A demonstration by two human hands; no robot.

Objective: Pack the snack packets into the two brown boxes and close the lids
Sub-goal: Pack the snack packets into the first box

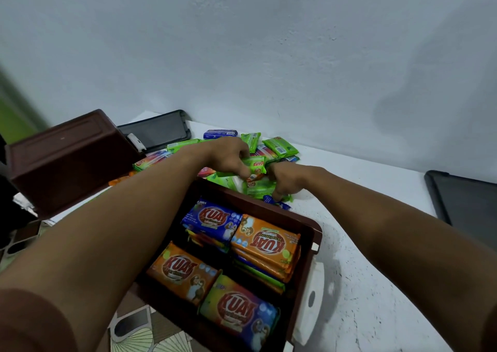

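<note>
**Hands at the packet pile, near box open**

The white table (376, 244) carries two brown boxes. The near box (309, 233) is open and holds orange and blue packets (266, 241) in stacks. The far-left box (67, 158) sits at a tilt. Loose packets (279, 146) lie in a pile beyond the near box. The left hand (228, 155) grips a green packet (254, 163). The right hand (287, 177) is curled, fingertips down on the pile.
</note>
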